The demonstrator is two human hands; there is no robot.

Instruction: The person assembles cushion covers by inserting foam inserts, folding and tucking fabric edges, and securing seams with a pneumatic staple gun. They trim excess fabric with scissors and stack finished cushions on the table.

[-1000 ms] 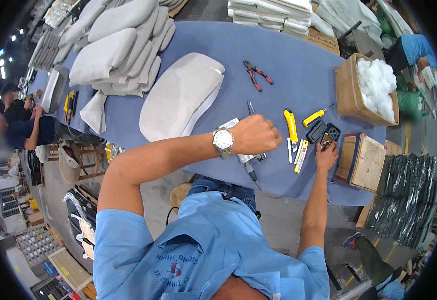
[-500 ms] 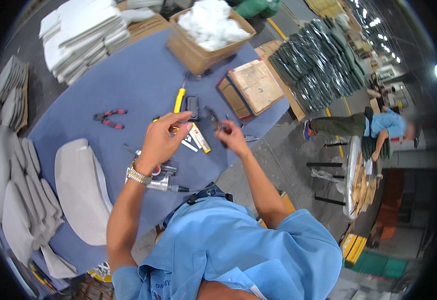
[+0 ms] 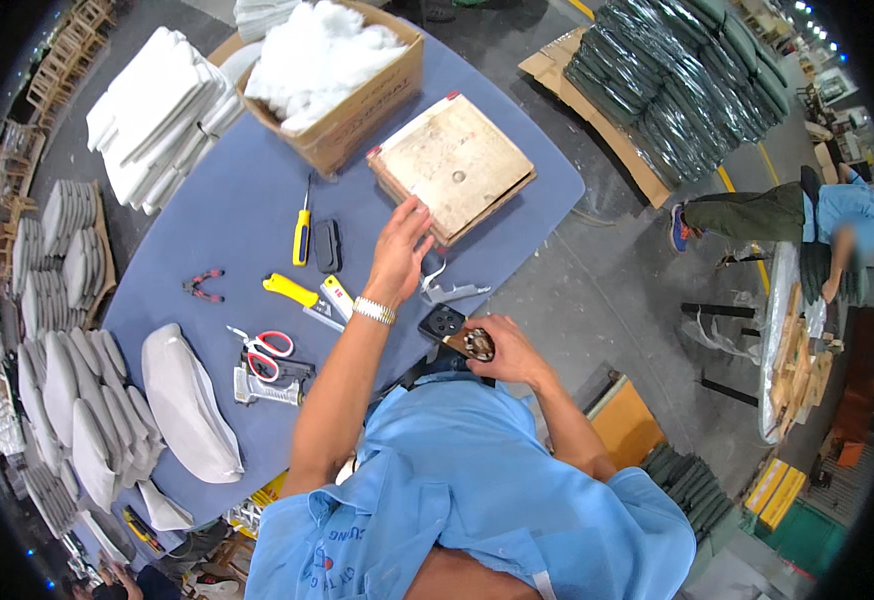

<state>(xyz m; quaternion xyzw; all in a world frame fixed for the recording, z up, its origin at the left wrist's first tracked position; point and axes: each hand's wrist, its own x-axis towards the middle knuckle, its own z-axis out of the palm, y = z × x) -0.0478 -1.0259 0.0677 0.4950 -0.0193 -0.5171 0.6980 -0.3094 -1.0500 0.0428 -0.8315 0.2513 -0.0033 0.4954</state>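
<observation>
One phone (image 3: pixel 441 322) is in the right hand (image 3: pixel 500 350), close to the person's waist by the near edge of the surface (image 3: pixel 257 250). Its back is brown, with a glossy black camera block of round lenses at one end and a mottled dark-and-pale patch by the fingers. The right hand pinches it between thumb and fingers. The left hand (image 3: pixel 402 250) is empty, fingers loosely spread over the near edge of a squarish box (image 3: pixel 457 170); whether they touch it I cannot tell. That box has a flat, scuffed, pale wooden lid with a round dark spot. A metal-link watch band (image 3: pixel 375 311) circles the left wrist.

The surface is matte blue with a curved outline. On it stands a cardboard carton (image 3: pixel 372 120) heaped with fluffy white fibre (image 3: pixel 322 60). Nearby lie a slim yellow-handled screwdriver (image 3: pixel 301 238), a smooth black oblong case (image 3: pixel 328 246), red-and-white looped scissors (image 3: pixel 270 369) and a curved, soft-looking grey pad (image 3: pixel 187 405).
</observation>
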